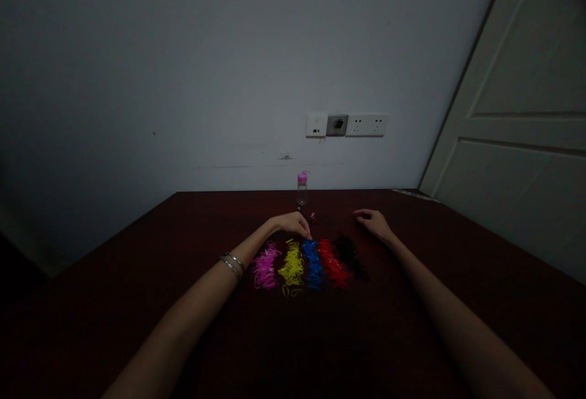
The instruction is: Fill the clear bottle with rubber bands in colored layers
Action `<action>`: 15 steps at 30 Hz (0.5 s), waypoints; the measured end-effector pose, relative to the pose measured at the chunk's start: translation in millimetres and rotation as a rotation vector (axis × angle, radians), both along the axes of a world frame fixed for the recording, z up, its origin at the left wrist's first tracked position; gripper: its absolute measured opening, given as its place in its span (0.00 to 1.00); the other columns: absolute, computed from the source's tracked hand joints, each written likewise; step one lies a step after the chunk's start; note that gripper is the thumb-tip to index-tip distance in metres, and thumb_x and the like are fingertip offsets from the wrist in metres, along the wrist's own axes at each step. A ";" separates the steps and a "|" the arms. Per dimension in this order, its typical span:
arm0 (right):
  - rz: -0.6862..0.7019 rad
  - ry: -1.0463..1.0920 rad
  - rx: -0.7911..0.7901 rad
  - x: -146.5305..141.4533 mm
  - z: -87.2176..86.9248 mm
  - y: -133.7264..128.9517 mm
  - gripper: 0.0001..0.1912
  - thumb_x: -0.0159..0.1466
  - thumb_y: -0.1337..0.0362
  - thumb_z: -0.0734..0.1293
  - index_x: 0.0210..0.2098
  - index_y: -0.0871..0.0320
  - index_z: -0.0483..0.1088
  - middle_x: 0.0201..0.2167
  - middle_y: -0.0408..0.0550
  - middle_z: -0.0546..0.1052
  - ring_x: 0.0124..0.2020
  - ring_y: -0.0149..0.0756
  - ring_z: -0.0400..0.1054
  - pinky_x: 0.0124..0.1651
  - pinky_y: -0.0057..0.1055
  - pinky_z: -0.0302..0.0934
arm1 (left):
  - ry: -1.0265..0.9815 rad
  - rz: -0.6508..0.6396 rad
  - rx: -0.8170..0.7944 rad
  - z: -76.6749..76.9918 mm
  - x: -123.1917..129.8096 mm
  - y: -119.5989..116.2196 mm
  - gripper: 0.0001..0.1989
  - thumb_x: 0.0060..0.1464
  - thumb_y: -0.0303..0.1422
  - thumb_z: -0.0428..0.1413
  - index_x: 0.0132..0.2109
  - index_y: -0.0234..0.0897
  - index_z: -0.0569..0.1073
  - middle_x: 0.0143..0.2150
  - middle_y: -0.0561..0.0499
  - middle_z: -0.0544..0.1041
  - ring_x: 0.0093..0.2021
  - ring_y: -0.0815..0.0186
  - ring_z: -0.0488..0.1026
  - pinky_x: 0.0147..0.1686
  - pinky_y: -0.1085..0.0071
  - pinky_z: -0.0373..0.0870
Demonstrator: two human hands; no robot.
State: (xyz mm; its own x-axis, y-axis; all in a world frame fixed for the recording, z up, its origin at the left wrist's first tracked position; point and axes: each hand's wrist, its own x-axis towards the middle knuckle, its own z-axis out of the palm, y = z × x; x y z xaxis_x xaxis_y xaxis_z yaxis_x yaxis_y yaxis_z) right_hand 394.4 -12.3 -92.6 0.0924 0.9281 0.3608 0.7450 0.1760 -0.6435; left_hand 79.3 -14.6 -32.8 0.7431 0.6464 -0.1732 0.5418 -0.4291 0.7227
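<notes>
My left hand (295, 223) reaches over the far end of a row of small blue rubber bands (314, 268). Its fingers are pinched together and point down, and their tips meet the top of the blue row; what they hold is too small to make out. To the left lie rows of yellow rubber bands (293, 263) and pink rubber bands (265, 268). On the right are red rubber bands (334, 263) and a dark heap of black bands (350, 251). My right hand (373, 222) rests on the table beyond the black bands, fingers outstretched, holding nothing visible.
A clear bottle with a pink cap (302, 190) stands at the back of the dark red table (274, 344), near the wall. A small pink-and-dark item (313, 218) lies before it. Wall sockets (347, 125) are above, and a pale door (526, 112) is at right.
</notes>
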 end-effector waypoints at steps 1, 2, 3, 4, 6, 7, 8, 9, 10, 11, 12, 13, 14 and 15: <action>-0.005 0.008 -0.005 -0.8 0.1 -0.4 0.16 0.53 0.68 0.62 0.39 0.62 0.74 0.38 0.51 0.78 0.41 0.38 0.71 0.47 0.31 0.61 | -0.010 -0.002 -0.003 0.5 -0.5 -0.7 0.13 0.36 0.37 0.62 0.30 0.33 0.78 0.23 0.52 0.74 0.24 0.74 0.63 0.24 0.78 0.55; -0.006 0.013 -0.009 -1.6 0.4 -0.6 0.16 0.53 0.68 0.62 0.39 0.62 0.74 0.38 0.51 0.77 0.41 0.38 0.71 0.47 0.31 0.61 | -0.018 -0.002 -0.007 1.1 -1.0 -1.5 0.13 0.36 0.37 0.62 0.29 0.33 0.78 0.23 0.52 0.74 0.23 0.74 0.63 0.24 0.78 0.54; -0.007 0.016 -0.010 -2.3 0.5 -0.6 0.16 0.52 0.68 0.62 0.39 0.62 0.74 0.38 0.51 0.78 0.40 0.38 0.71 0.47 0.31 0.61 | -0.024 -0.001 -0.009 1.6 -1.4 -2.4 0.12 0.36 0.37 0.62 0.29 0.33 0.78 0.23 0.52 0.74 0.23 0.74 0.62 0.23 0.78 0.54; -0.008 0.019 -0.010 -2.7 0.6 -0.6 0.16 0.52 0.68 0.62 0.39 0.62 0.74 0.38 0.51 0.78 0.40 0.38 0.71 0.47 0.31 0.61 | -0.030 0.005 -0.008 2.0 -1.9 -3.2 0.12 0.36 0.38 0.62 0.28 0.33 0.78 0.23 0.53 0.73 0.23 0.74 0.62 0.23 0.77 0.53; -0.004 0.021 0.001 -2.7 0.2 -0.4 0.15 0.52 0.67 0.62 0.38 0.61 0.75 0.37 0.50 0.78 0.40 0.38 0.71 0.47 0.31 0.62 | -0.037 0.026 0.001 2.5 -2.8 -4.3 0.13 0.36 0.38 0.63 0.28 0.33 0.78 0.22 0.53 0.72 0.22 0.74 0.61 0.22 0.77 0.52; -0.003 0.020 0.009 -2.3 -0.2 -0.3 0.15 0.52 0.67 0.62 0.38 0.60 0.75 0.37 0.49 0.78 0.40 0.38 0.71 0.47 0.31 0.61 | -0.041 0.040 0.008 2.7 -3.4 -4.4 0.13 0.36 0.38 0.62 0.28 0.33 0.78 0.21 0.53 0.72 0.22 0.74 0.60 0.22 0.77 0.52; -0.003 0.016 0.014 -1.9 -0.7 -0.2 0.15 0.52 0.67 0.62 0.37 0.60 0.75 0.37 0.49 0.78 0.40 0.38 0.71 0.47 0.31 0.61 | -0.045 0.053 0.012 2.6 -4.1 -4.1 0.14 0.36 0.39 0.62 0.29 0.32 0.78 0.21 0.53 0.72 0.22 0.74 0.60 0.22 0.77 0.52; -0.003 0.012 0.016 -1.4 -1.2 0.0 0.15 0.52 0.67 0.62 0.37 0.60 0.75 0.37 0.49 0.78 0.40 0.38 0.71 0.47 0.32 0.61 | -0.050 0.064 0.014 2.5 -4.9 -3.4 0.14 0.36 0.39 0.62 0.29 0.32 0.78 0.21 0.53 0.71 0.21 0.74 0.60 0.22 0.77 0.52; -0.003 0.006 0.016 -1.0 -1.8 0.2 0.15 0.52 0.67 0.62 0.37 0.60 0.75 0.37 0.49 0.78 0.40 0.38 0.71 0.47 0.32 0.61 | -0.058 0.074 0.016 2.1 -6.0 -2.3 0.15 0.36 0.39 0.62 0.30 0.32 0.78 0.21 0.53 0.71 0.21 0.74 0.59 0.22 0.77 0.51; -0.004 -0.001 0.014 -0.6 -2.3 0.3 0.15 0.52 0.67 0.62 0.37 0.60 0.75 0.37 0.50 0.78 0.40 0.38 0.71 0.47 0.32 0.61 | -0.071 0.082 0.020 1.6 -7.4 -0.7 0.15 0.36 0.40 0.62 0.30 0.32 0.78 0.21 0.53 0.71 0.21 0.75 0.59 0.22 0.76 0.51; -0.003 -0.010 0.013 -0.3 -2.7 0.4 0.15 0.52 0.67 0.62 0.37 0.60 0.75 0.37 0.50 0.78 0.40 0.38 0.71 0.47 0.32 0.61 | -0.087 0.093 0.026 1.1 -9.3 1.1 0.15 0.36 0.40 0.61 0.30 0.31 0.78 0.20 0.54 0.71 0.20 0.75 0.58 0.21 0.76 0.51; -0.002 -0.019 0.013 -0.2 -3.1 0.3 0.15 0.52 0.67 0.62 0.37 0.60 0.75 0.37 0.50 0.78 0.40 0.38 0.71 0.47 0.32 0.61 | -0.106 0.108 0.033 0.6 -11.6 3.1 0.16 0.37 0.40 0.61 0.30 0.31 0.78 0.20 0.54 0.70 0.20 0.75 0.57 0.21 0.76 0.50; -0.001 -0.027 0.016 -0.3 -3.3 0.2 0.15 0.52 0.67 0.62 0.37 0.60 0.75 0.37 0.50 0.78 0.40 0.38 0.71 0.47 0.32 0.61 | -0.126 0.133 0.040 0.2 -14.4 5.2 0.16 0.37 0.41 0.61 0.31 0.31 0.78 0.19 0.54 0.70 0.19 0.75 0.56 0.21 0.76 0.49; -0.001 -0.034 0.020 -0.5 -3.4 -0.1 0.15 0.52 0.67 0.61 0.37 0.60 0.75 0.37 0.50 0.78 0.40 0.38 0.71 0.47 0.32 0.61 | -0.148 0.165 0.047 0.2 -17.5 7.0 0.17 0.38 0.41 0.60 0.32 0.31 0.78 0.19 0.54 0.69 0.18 0.76 0.55 0.20 0.76 0.49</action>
